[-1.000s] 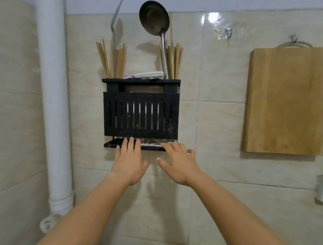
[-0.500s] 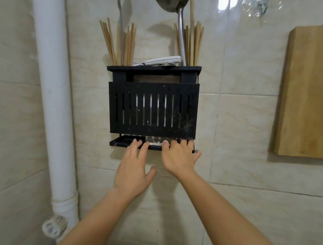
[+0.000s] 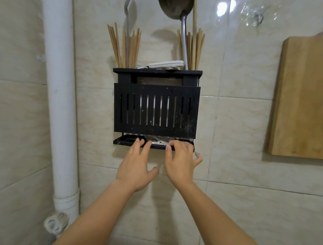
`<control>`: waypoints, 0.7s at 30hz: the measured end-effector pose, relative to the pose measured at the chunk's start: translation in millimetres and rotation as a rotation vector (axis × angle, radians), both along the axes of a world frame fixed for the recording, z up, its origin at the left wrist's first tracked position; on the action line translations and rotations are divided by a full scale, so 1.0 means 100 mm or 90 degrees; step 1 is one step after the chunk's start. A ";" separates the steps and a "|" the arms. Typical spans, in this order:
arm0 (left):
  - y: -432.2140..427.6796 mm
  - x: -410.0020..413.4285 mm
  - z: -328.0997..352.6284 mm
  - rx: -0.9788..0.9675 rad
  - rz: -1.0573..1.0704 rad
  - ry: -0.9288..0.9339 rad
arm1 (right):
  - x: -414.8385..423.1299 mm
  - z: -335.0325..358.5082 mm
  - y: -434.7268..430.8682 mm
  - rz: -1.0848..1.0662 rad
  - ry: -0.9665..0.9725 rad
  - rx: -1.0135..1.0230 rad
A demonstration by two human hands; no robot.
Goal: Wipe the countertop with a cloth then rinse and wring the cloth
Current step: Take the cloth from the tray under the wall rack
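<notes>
Nearest: two bare forearms coming up from the bottom edge. Left hand (image 3: 135, 167) flat, fingers (image 3: 139, 146) straight & a bit spread, tips on the front lip of the tray (image 3: 124, 141), thumb out to the side, holding nothing. Right hand (image 3: 180, 164) just beside it, fingers bent a little over the same lip, thumb splayed wide. Can't see it gripping anything yet.

Just past the right fingertips, and btwn the two hands' tips: the cloth (image 3: 158, 139), a greyish-white crumpled wad lying in the tray under the black slatted rack (image 3: 155, 110). Only a strip shows thru the gap; the rest is hidden.

Handling, my guess: soft, limp, light, maybe damp so slightly clingy. Nothing fragile. Best hold is prob. a pinch on the bunched fold nearest the fingertips, then draw it forward over the lip. The gap is low, so go in w/ flat fingers, no fist.

Farther up from the fingers: chopsticks (image 3: 124, 45) standing in the rack top, a ladle (image 3: 174, 2) above. Well off right of the thumb, a wooden cutting board (image 3: 309, 98) on the tiled wall; off left, a white pipe (image 3: 58, 77).
</notes>
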State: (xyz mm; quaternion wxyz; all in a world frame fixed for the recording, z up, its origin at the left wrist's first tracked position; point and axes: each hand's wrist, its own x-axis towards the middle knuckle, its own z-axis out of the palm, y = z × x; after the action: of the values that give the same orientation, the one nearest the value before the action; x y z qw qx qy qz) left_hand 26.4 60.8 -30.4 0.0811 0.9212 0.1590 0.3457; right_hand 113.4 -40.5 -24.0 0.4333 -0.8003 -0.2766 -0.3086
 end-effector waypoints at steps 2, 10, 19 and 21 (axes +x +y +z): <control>0.00 -0.01 0.01 -0.009 -0.003 0.009 | -0.01 -0.04 -0.04 0.009 -0.038 -0.059; -0.01 -0.02 0.04 -0.019 -0.001 0.020 | -0.09 0.16 -0.02 0.026 0.042 -0.200; 0.01 -0.03 0.06 -0.032 -0.002 0.041 | -0.21 0.16 -0.15 0.148 0.018 -0.184; 0.01 -0.04 0.05 -0.038 -0.004 0.032 | -0.24 0.12 -0.22 0.194 0.007 -0.154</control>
State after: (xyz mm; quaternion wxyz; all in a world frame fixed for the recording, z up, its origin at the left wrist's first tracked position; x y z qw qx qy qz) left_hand 22.8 62.2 -25.0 0.1058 0.9273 0.1680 0.3174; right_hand 89.1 -62.6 -11.5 0.3771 -0.7969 -0.4277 -0.1997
